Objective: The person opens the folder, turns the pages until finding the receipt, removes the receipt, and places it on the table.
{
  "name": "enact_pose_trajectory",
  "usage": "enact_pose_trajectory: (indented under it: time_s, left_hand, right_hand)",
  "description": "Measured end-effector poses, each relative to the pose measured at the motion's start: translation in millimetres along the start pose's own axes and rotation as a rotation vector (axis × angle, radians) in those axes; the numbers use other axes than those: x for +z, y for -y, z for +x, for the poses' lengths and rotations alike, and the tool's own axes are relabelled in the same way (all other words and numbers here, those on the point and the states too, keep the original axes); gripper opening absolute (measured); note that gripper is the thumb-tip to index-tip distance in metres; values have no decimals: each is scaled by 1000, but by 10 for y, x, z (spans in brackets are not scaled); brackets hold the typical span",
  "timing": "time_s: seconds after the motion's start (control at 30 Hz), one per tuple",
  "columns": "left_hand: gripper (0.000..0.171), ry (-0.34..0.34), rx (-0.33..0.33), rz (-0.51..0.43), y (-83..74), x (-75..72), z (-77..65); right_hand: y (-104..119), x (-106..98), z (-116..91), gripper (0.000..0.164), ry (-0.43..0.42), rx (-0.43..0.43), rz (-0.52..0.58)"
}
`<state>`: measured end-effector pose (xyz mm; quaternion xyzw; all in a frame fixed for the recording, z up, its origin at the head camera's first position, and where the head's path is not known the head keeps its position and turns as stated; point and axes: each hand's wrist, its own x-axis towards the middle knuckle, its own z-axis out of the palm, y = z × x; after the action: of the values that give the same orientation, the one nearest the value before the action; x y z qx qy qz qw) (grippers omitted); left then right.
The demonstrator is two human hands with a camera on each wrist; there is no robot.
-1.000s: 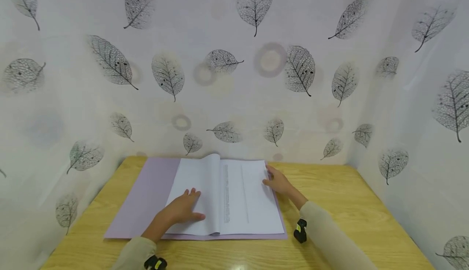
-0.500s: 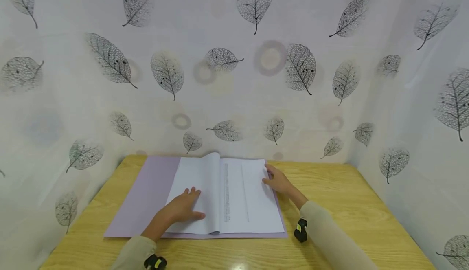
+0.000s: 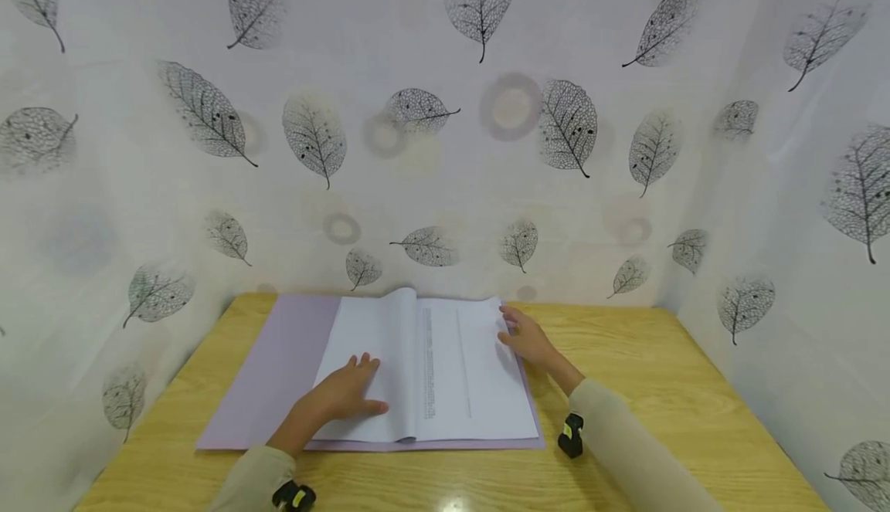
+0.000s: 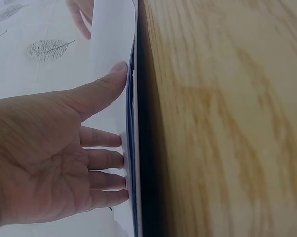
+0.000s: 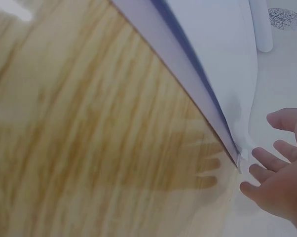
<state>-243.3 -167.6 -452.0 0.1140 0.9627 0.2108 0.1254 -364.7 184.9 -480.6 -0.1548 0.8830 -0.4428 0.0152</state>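
Note:
A lilac folder (image 3: 292,365) lies spread on the table, with white printed sheets (image 3: 480,373) inside. The turned sheets bulge along the middle fold. My left hand (image 3: 342,393) rests on the left-hand page (image 3: 361,327), fingers extended and thumb out to the side; the left wrist view shows the palm of this left hand (image 4: 55,158) and fingertips against the paper. At the far right corner of the right-hand page is my right hand (image 3: 530,338), its fingers at the edge and its thumb over the paper. In the right wrist view, the right hand's fingers (image 5: 269,163) are spread beside the corner.
The wooden table (image 3: 612,365) extends on both sides of the folder and in front of it. A pale curtain with leaf prints (image 3: 445,180) closes off the back and both sides. Each wrist carries a small black device (image 3: 572,435).
The far right corner of the right-hand page has risen and curves slightly at my right fingertips. My left hand stays in place on the left-hand page. The head view has tilted slightly.

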Motion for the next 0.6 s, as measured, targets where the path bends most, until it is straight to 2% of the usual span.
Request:
enact_pose_trajectory:
  time_s: [0.17, 0.37, 0.6]
  left_hand:
    - [89, -1, -1, -2, 3, 10, -2]
    - [89, -3, 5, -4, 21, 25, 10]
    - [89, -7, 4, -8, 24, 29, 12]
  right_hand:
    - [47, -13, -15, 55, -37, -40, 75]
    - [96, -35, -22, 59, -32, 21, 139]
    - [141, -88, -75, 64, -12, 22, 175]
